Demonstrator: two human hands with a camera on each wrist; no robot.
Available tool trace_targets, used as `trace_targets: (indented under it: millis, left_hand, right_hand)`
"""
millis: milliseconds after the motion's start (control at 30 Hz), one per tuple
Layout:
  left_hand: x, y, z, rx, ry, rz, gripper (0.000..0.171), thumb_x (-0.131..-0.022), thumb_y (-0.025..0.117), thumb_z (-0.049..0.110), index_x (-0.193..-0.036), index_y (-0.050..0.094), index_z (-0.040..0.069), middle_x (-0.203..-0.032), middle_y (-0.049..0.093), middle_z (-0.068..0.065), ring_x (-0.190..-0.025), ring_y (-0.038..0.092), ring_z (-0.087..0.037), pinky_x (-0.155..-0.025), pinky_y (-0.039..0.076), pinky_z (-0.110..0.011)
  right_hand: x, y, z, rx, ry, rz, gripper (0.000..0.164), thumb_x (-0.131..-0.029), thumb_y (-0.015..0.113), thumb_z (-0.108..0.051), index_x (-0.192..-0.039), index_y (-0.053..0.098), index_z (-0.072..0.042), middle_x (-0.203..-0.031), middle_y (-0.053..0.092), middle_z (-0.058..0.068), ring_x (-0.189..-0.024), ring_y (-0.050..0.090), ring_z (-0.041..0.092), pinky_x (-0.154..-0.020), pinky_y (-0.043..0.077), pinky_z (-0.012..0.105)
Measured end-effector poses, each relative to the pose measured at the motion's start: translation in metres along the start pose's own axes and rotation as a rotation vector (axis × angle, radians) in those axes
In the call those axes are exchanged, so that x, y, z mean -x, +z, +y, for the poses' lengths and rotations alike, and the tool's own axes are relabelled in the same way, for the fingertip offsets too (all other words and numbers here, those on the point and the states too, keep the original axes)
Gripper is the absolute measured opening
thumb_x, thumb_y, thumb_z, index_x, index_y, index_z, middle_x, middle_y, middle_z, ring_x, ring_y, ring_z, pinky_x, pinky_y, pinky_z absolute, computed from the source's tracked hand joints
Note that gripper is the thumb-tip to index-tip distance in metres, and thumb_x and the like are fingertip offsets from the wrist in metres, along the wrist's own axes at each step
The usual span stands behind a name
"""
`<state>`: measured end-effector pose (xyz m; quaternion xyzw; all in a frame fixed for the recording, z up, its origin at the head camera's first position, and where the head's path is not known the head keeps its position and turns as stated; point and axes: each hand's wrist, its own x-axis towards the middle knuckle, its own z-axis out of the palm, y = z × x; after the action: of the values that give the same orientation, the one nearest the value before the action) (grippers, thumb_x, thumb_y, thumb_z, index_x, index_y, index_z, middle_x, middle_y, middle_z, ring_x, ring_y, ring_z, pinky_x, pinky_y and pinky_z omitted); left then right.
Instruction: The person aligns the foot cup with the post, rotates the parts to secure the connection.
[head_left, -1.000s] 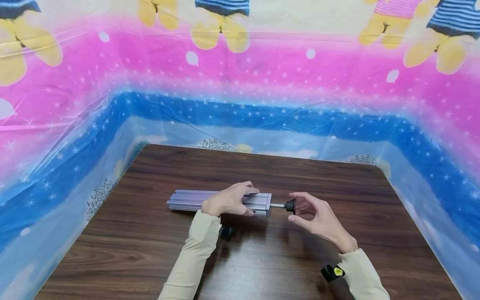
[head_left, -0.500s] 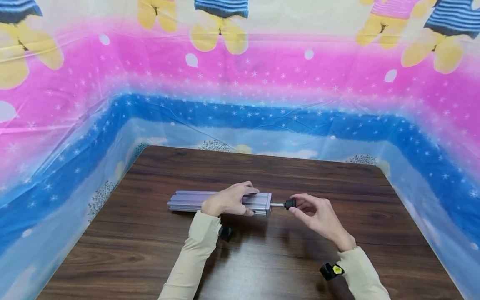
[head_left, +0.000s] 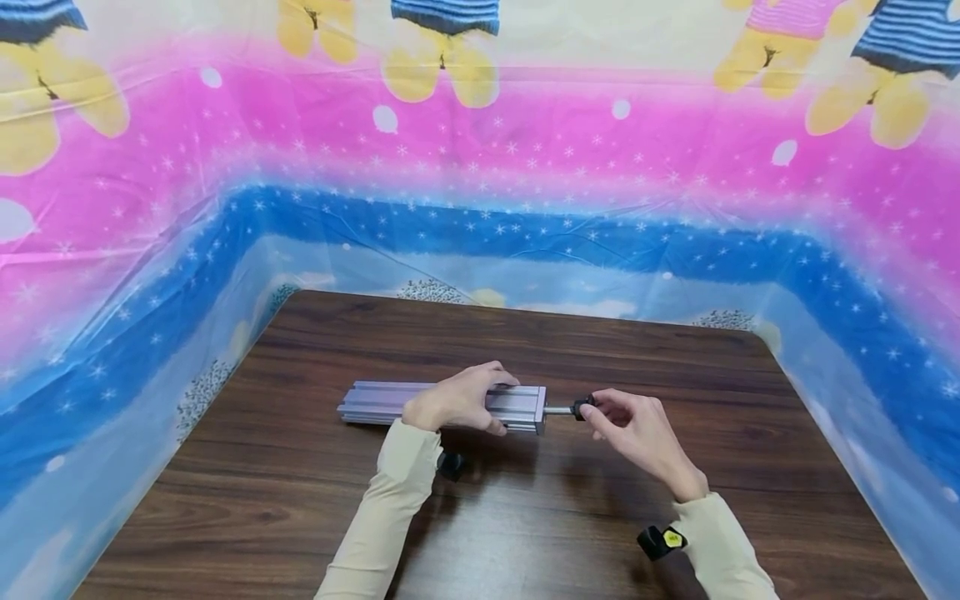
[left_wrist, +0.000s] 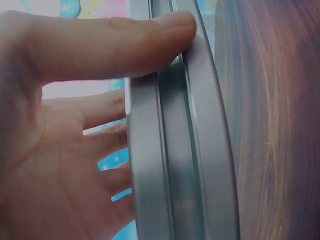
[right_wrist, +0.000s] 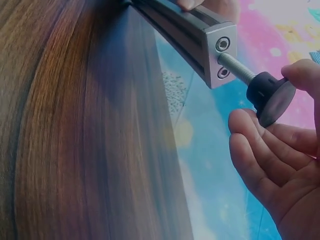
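A grooved aluminium profile (head_left: 382, 402) lies lengthwise across the middle of the table. My left hand (head_left: 459, 400) grips it from above, the thumb (left_wrist: 170, 32) on its near side face and the fingers over the far side. From its right end plate (right_wrist: 221, 62), between two socket screws, sticks out a threaded rod with a black levelling foot (right_wrist: 270, 97) on its end. My right hand (head_left: 637, 433) pinches the rim of that foot between thumb and fingers. In the right wrist view the thumb is at the upper edge and the fingertips (right_wrist: 245, 122) are below.
The dark wood-grain table (head_left: 300, 517) has rounded far corners. A pink and blue printed cloth (head_left: 525, 167) hangs along its back and both sides. Each wrist wears a black camera strap; the right one (head_left: 660, 543) carries a yellow sticker.
My right hand has closed from a wide curve around the levelling foot to a pinch on it, with the thumb moving up over it. The left hand keeps its hold on the profile.
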<state>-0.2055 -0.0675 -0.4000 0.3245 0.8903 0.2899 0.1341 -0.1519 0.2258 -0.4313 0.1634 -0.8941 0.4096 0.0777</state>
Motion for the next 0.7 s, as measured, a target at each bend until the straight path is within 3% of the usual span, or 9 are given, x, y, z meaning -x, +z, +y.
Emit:
trace_targets:
  millis: [333,500,700]
  left_hand:
    - [0.0028,-0.0011,-0.0031,-0.019,0.016,0.027,0.066,-0.074,0.083,0.002,-0.136,0.061,0.007,-0.123,0.058,-0.006,-0.104,0.053,-0.02,-0.096,0.047,-0.039]
    - [0.005,0.0,-0.003,-0.045,0.002,0.032,0.063,-0.075,0.081,0.001,-0.135,0.061,0.006,-0.126,0.058,-0.007,-0.106,0.053,-0.021,-0.097,0.046,-0.04]
    - [0.0068,0.0009,-0.0024,-0.06,-0.011,0.033,0.065,-0.074,0.076,-0.005,-0.135,0.06,0.007,-0.126,0.057,-0.007,-0.102,0.05,-0.022,-0.089,0.045,-0.037]
  right_hand:
    - [-0.0027,0.001,-0.0017,-0.037,0.053,-0.025,0.032,-0.099,0.064,-0.044,-0.103,0.074,-0.014,-0.068,0.07,-0.007,-0.059,0.068,0.018,-0.06,0.053,0.027]
    - [-0.0028,0.0019,-0.0018,-0.062,0.088,-0.035,0.034,-0.1,0.061,-0.046,-0.097,0.074,-0.015,-0.07,0.071,0.002,-0.06,0.069,0.029,-0.058,0.055,0.032]
    - [-0.0021,0.0039,-0.0058,-0.101,0.158,-0.031,0.044,-0.101,0.056,-0.05,-0.085,0.072,-0.012,-0.069,0.072,0.007,-0.056,0.069,0.027,-0.058,0.056,0.038]
